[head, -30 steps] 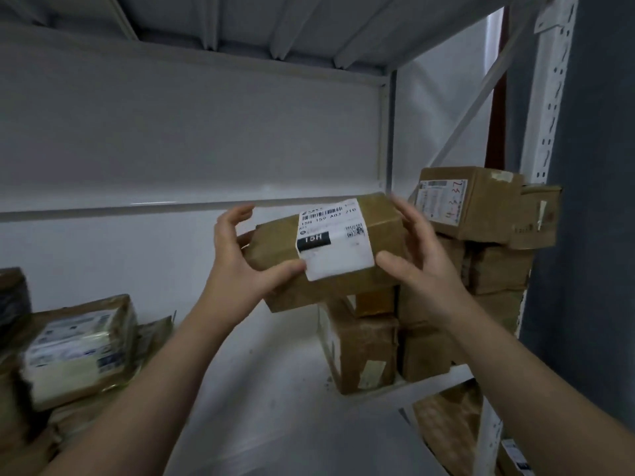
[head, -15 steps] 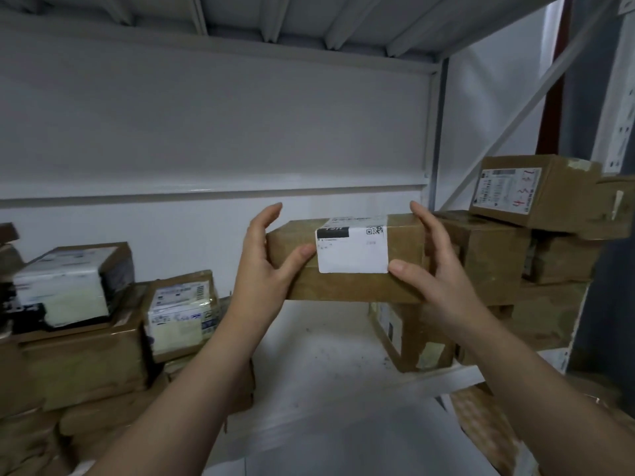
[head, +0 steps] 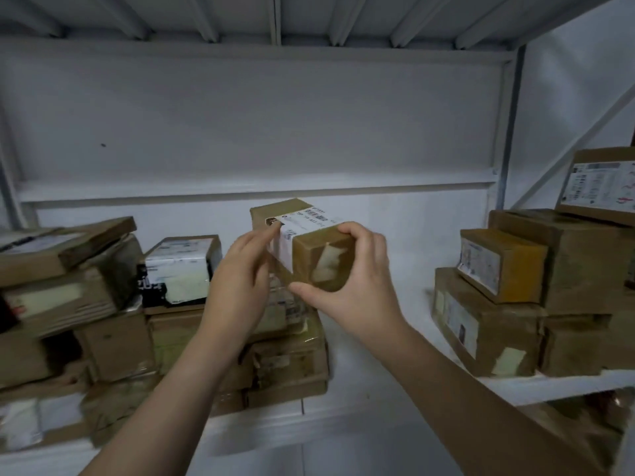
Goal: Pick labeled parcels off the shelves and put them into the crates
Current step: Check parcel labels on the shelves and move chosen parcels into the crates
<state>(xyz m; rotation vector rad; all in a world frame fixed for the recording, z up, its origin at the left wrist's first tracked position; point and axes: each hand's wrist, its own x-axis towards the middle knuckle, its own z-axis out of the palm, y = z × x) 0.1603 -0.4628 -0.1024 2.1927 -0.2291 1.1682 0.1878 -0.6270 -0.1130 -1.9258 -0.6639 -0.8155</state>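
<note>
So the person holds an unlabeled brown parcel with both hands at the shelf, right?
Not unlabeled: the head view shows a white label on the parcel. The left hand and right hand do hold it at the shelf.

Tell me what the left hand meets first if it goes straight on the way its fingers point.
The labeled parcel: the left hand points up and rightward, fingertips at its labelled side, while the right hand grips its near end. Past it, probably the shelf's white back panel, though depth is unclear.
</note>
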